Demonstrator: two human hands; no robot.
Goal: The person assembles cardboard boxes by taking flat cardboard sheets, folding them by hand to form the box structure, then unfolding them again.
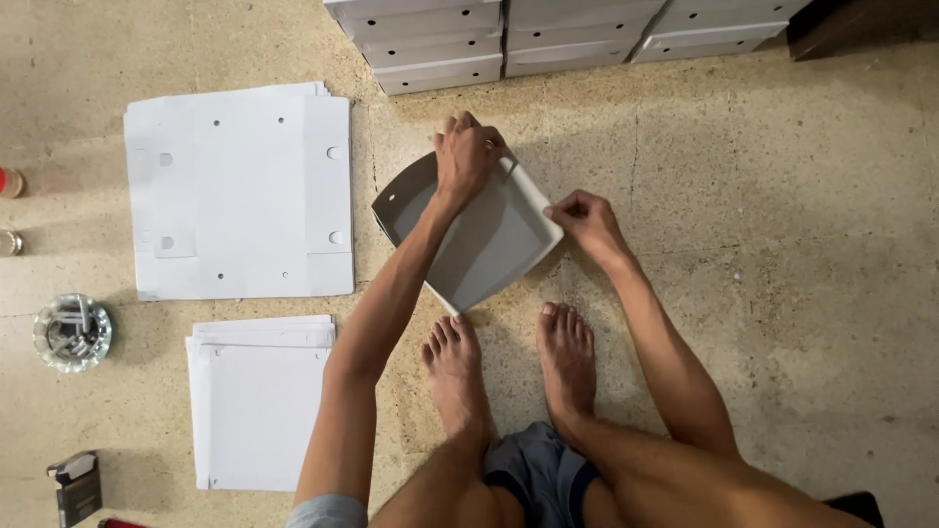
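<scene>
Flat white cardboard sheets (240, 191) lie on the floor (782, 293) at the left, with a smaller stack (259, 401) below them. At centre, the half-folded grey box (479, 240) rests on the floor ahead of the bare feet. The left hand (468, 154) grips its far edge, fingers curled. The right hand (585, 217) pinches the right corner, fingers narrow.

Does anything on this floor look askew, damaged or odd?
Only the half-folded box held by the left hand and right hand sits skewed, one end flap still splayed. The flat sheets look tidy.
</scene>
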